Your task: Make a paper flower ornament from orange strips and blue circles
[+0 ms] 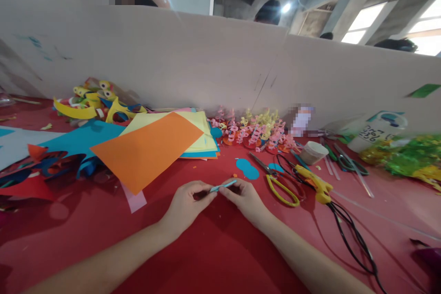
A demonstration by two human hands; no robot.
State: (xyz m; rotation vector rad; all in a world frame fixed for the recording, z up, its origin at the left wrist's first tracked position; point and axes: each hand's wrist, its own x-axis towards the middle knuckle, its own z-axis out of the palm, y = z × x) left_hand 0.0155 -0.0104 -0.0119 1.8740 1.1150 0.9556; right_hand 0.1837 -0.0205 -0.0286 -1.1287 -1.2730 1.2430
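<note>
Between my two hands, above the red table, is a thin light-blue paper strip that looks rolled or folded. My left hand pinches one end of it between thumb and forefinger. The other end is pinched by my right hand, whose fingertips nearly meet the left ones. Just beyond the hands lie blue paper circles that overlap. Yellow-handled scissors rest right of my right hand. An orange paper sheet lies on a stack of coloured paper, left of and beyond my left hand.
A yellow glue gun with a black cord lies at right, near a white cup. Pink and yellow paper curls stand at the back. Blue paper offcuts and yellow paper pieces lie left. A white partition closes the far side.
</note>
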